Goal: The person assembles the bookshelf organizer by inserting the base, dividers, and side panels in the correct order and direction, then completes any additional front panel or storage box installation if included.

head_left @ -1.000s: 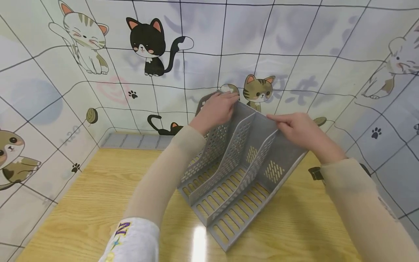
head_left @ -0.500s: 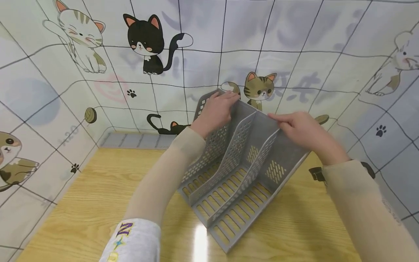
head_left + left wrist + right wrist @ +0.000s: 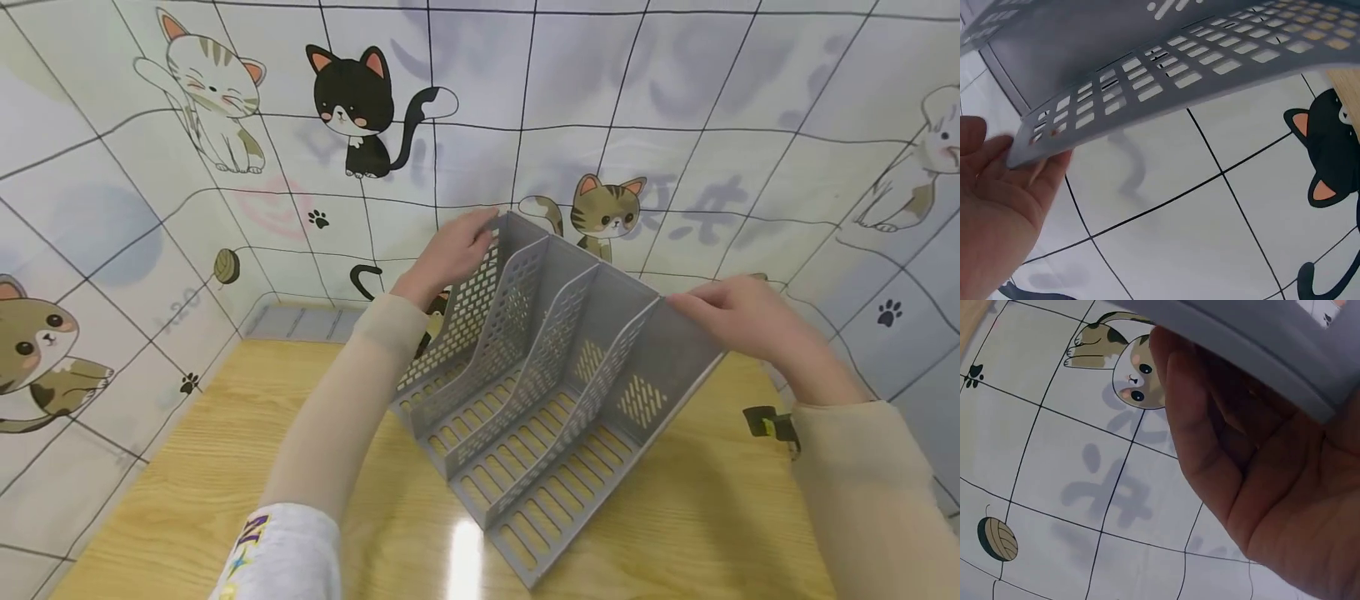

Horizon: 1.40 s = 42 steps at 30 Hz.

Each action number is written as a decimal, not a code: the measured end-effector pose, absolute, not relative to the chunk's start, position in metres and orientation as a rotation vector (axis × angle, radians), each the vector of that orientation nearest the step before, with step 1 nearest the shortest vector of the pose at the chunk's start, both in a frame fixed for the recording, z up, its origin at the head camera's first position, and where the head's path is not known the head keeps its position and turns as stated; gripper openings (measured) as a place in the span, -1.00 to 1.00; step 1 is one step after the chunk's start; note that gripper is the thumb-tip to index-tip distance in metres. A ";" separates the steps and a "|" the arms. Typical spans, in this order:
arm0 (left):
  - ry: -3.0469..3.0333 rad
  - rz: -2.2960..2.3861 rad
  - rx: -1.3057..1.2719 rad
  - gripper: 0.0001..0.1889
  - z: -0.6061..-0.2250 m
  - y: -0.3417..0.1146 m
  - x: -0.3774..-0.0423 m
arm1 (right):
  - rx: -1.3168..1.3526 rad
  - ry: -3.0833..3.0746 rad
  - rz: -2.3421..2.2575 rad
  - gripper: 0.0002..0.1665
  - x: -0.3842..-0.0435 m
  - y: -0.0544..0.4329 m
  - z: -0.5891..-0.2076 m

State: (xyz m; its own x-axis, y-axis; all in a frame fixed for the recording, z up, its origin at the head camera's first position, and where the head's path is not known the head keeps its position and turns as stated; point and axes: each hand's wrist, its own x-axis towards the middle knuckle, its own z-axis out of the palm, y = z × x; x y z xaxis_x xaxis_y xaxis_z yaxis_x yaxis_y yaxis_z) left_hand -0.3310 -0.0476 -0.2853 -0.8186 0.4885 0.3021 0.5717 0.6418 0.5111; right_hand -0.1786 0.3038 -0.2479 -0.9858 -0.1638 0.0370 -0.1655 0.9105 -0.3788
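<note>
A grey plastic file rack (image 3: 551, 300) with perforated dividers and a slotted base stands tilted on the wooden table, a front corner towards me. In the head view my left hand (image 3: 453, 254) holds the upper corner of its left side panel. The left wrist view shows fingers (image 3: 1054, 172) behind that perforated panel (image 3: 1166, 69), with the thumb on the other side. My right hand (image 3: 750, 312) grips the top edge of the back panel near its right end. From the right wrist, curled fingers (image 3: 1194, 425) lie under the grey edge (image 3: 1254, 350), their tips partly hidden.
A flat grey strip (image 3: 300, 323) lies along the back left of the wooden table (image 3: 247, 433). A small black object (image 3: 768, 423) is by the right wrist. Cat-printed sheeting (image 3: 480, 100) hangs at the back and both sides.
My left hand has gone from the rack's top back edge to its left side panel corner. The right hand has slid right along the top edge. The rack stays tilted; the view has shifted slightly.
</note>
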 end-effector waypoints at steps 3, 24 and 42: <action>-2.749 -0.793 -0.889 -0.47 -0.284 -0.045 -0.333 | 0.249 -3.114 0.762 -0.43 -0.174 0.311 -0.250; -2.746 -0.247 -0.868 -0.45 -0.280 -0.009 -0.337 | 0.081 -3.063 1.155 -0.35 -0.171 0.310 -0.257; -2.769 -0.914 -0.752 -0.39 -0.295 -0.125 -0.307 | -0.128 -2.961 0.816 -0.30 -0.143 0.312 -0.264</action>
State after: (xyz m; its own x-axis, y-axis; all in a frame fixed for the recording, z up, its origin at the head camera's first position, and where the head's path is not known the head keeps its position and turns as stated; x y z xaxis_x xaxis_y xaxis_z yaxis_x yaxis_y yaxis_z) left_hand -0.3070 -0.1247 -0.2947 -0.8672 0.4182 0.2703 0.4969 0.6922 0.5235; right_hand -0.1433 0.3117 -0.2639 -0.9943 0.0978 0.0431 0.0620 0.8560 -0.5133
